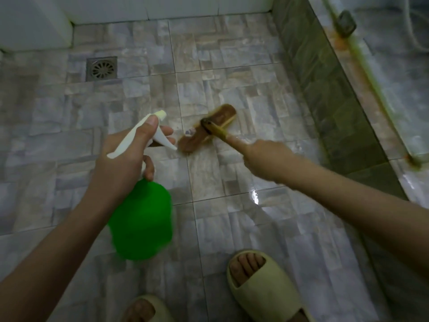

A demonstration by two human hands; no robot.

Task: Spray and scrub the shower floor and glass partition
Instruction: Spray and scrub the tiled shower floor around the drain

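Left hand (125, 156): grips the spray bottle (141, 219) at its neck. The thumb lies over the white head, one finger is on the trigger and the lower fingers (148, 169) curl round the neck.
Reason for hold: a firing grip. The nozzle aims forward and down at the floor (69, 112) just beside the brush, so fluid would land where the scrubbing goes on.
Right hand (262, 154): fingers clamped on the handle of the brush (209, 130), index finger laid along it. The hand is blurred, so how the other fingers wrap is probably a full curl, not confirmed.
Reason for hold: the arm is extended and the handle slanted, likely to press the bristles flat on the tile.
Brush: head down on the floor, mid-frame, touching wet tile, well apart from the drain (101, 69).
Glass partition (336, 89): stands along the right. Neither hand touches it.
Bottle contents: the green body is opaque and blurred, so the fill level is unreadable.
Drain contents: only the metal grate is visible, with no pooling seen on it.
Floor state: a wet sheen (255, 196) lies near the right arm.
Footing: slippers (262, 287) at the bottom edge, behind the work area.
Stage (judgement): floor step in hand, glass not yet begun.
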